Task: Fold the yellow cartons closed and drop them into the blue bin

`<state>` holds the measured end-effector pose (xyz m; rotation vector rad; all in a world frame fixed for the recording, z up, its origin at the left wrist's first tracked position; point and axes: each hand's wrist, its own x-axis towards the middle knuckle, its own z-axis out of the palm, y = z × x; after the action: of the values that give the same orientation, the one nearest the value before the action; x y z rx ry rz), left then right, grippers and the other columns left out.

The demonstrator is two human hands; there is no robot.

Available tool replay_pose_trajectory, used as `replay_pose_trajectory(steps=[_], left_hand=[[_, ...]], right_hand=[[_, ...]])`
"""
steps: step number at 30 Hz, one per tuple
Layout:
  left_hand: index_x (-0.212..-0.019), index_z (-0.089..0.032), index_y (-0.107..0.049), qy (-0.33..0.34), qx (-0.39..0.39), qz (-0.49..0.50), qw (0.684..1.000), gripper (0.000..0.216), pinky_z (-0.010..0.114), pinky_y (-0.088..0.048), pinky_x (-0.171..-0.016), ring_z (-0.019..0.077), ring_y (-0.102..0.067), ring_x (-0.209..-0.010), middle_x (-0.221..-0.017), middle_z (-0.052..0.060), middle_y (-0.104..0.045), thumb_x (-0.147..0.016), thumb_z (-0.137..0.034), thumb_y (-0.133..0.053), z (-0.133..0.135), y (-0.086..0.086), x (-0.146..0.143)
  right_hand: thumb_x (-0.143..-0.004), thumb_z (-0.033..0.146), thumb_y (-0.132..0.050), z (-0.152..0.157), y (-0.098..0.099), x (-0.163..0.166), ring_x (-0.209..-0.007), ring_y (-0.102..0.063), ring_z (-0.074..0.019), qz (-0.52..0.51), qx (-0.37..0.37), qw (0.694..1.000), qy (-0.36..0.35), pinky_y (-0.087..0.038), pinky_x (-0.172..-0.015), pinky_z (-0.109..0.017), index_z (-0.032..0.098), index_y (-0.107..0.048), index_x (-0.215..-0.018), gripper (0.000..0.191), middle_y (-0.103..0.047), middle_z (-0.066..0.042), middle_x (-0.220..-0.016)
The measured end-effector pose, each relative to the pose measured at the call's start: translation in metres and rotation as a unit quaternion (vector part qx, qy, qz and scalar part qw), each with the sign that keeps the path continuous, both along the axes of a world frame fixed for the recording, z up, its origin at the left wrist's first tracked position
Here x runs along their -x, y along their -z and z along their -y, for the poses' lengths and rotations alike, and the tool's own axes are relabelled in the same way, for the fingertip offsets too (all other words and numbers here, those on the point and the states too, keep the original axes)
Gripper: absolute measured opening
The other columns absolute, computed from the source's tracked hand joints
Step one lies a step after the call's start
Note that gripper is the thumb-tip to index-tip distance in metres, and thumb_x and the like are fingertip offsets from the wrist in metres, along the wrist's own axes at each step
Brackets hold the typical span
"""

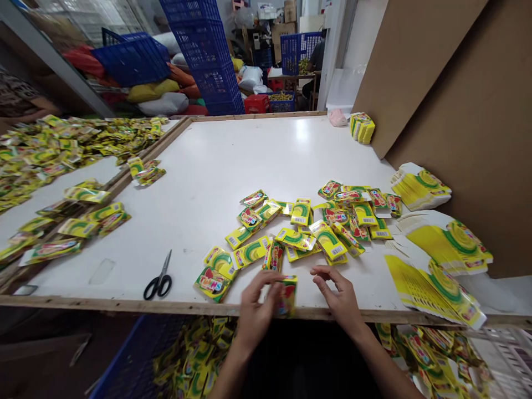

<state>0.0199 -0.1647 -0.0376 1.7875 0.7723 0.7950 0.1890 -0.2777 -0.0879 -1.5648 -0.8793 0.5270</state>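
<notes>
My left hand (pixel 258 307) is at the table's front edge, fingers closed round a small yellow and green packet (pixel 288 295) held upright. My right hand (pixel 337 296) hovers just right of it, fingers curled and apart, holding nothing I can see. Beyond my hands lies a scatter of several small yellow packets (pixel 299 227) on the white table (pixel 233 160). Fanned stacks of flat yellow cartons (pixel 446 260) lie to the right.
Black scissors (pixel 159 280) lie at the front left. A second table on the left holds a heap of packets (pixel 58 149). A blue crate (pixel 137 360) with packets sits under the table edge. Brown cardboard sheets (pixel 457 100) lean at the right. Blue crates (pixel 208 55) are stacked behind.
</notes>
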Motion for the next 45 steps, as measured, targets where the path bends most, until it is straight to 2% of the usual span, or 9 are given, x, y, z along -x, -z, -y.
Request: replay_pose_trajectory(steps=[4,7,15,20,26,32,39,41,45], left_hand=[[-0.085,-0.021,-0.070,0.018,-0.043,-0.183,0.982,0.020,0.033,-0.051,-0.080,0.0244,-0.064,-0.086,-0.086,0.005,-0.070,-0.084,-0.038,-0.058,-0.030,-0.046,0.078],[-0.089,-0.022,-0.068,-0.016,-0.081,-0.257,0.963,0.023,0.037,-0.049,-0.085,0.0268,-0.063,-0.093,-0.094,0.007,-0.070,-0.081,-0.042,-0.061,-0.043,-0.053,0.097],[-0.121,-0.020,-0.048,-0.076,-0.072,-0.167,0.980,0.044,0.040,-0.049,-0.080,0.0236,-0.065,-0.082,-0.088,0.006,-0.066,-0.079,-0.029,-0.061,-0.042,0.024,-0.017],[-0.121,-0.022,-0.043,-0.107,0.028,-0.075,0.991,0.044,0.035,-0.051,-0.075,0.0218,-0.066,-0.082,-0.088,0.004,-0.065,-0.082,-0.032,-0.059,-0.034,0.021,-0.013],[-0.125,-0.028,-0.030,0.007,0.215,0.074,0.974,0.056,0.032,-0.053,-0.077,0.0196,-0.067,-0.088,-0.098,0.004,-0.065,-0.081,-0.030,-0.065,0.003,0.025,-0.007],[-0.128,-0.028,-0.039,0.058,0.183,0.058,0.980,0.050,0.032,-0.052,-0.080,0.0198,-0.064,-0.095,-0.109,0.006,-0.064,-0.084,-0.031,-0.062,0.006,0.032,-0.018],[-0.094,-0.017,-0.067,0.115,0.125,0.007,0.985,0.018,0.034,-0.050,-0.086,0.0230,-0.063,-0.096,-0.098,0.008,-0.068,-0.086,-0.031,-0.058,-0.005,0.037,-0.025],[-0.097,-0.018,-0.066,0.106,0.120,0.035,0.986,0.018,0.035,-0.048,-0.089,0.0232,-0.062,-0.100,-0.102,0.009,-0.067,-0.086,-0.030,-0.059,-0.005,0.039,-0.033],[-0.116,-0.023,-0.056,0.094,0.186,0.104,0.972,0.033,0.036,-0.050,-0.086,0.0211,-0.065,-0.096,-0.106,0.007,-0.068,-0.084,-0.028,-0.062,-0.004,0.042,-0.042]], right_hand=[[-0.089,0.039,-0.054,0.002,0.002,-0.001,-0.079,-0.063,-0.0198,-0.015,0.025,0.999,0.020,-0.050,-0.075,-0.032,0.020,-0.067,-0.094,0.024,-0.070,-0.007,-0.089],[-0.089,0.041,-0.054,-0.003,0.004,0.003,-0.077,-0.063,-0.0201,-0.017,0.034,0.999,0.001,-0.050,-0.073,-0.032,0.020,-0.068,-0.091,0.025,-0.070,-0.006,-0.086],[-0.089,0.043,-0.053,-0.019,0.003,0.025,-0.077,-0.063,-0.0212,-0.032,0.025,0.998,-0.047,-0.052,-0.065,-0.030,0.019,-0.066,-0.097,0.028,-0.070,-0.008,-0.088],[-0.090,0.039,-0.052,-0.018,0.003,0.022,-0.085,-0.064,-0.0216,-0.014,0.019,1.000,-0.011,-0.052,-0.074,-0.032,0.019,-0.065,-0.096,0.025,-0.070,-0.008,-0.094],[-0.087,0.034,-0.057,-0.036,0.001,0.028,-0.095,-0.065,-0.0218,-0.079,-0.047,0.995,-0.037,-0.054,-0.080,-0.034,0.022,-0.056,-0.115,0.030,-0.067,-0.009,-0.109],[-0.087,0.033,-0.056,-0.035,0.004,0.019,-0.095,-0.065,-0.0211,-0.070,-0.052,0.994,-0.062,-0.054,-0.084,-0.035,0.024,-0.057,-0.116,0.031,-0.067,-0.007,-0.106],[-0.088,0.032,-0.055,-0.022,0.005,-0.001,-0.091,-0.065,-0.0228,0.008,-0.009,0.996,-0.087,-0.051,-0.083,-0.036,0.022,-0.068,-0.092,0.017,-0.070,-0.006,-0.093],[-0.088,0.032,-0.056,-0.023,0.003,-0.003,-0.094,-0.064,-0.0233,0.021,-0.015,0.998,-0.062,-0.050,-0.086,-0.038,0.021,-0.068,-0.087,0.016,-0.070,-0.006,-0.092],[-0.088,0.031,-0.057,-0.024,0.003,-0.003,-0.087,-0.066,-0.0207,-0.015,-0.033,0.999,-0.031,-0.053,-0.079,-0.035,0.023,-0.065,-0.105,0.021,-0.070,-0.005,-0.094]])
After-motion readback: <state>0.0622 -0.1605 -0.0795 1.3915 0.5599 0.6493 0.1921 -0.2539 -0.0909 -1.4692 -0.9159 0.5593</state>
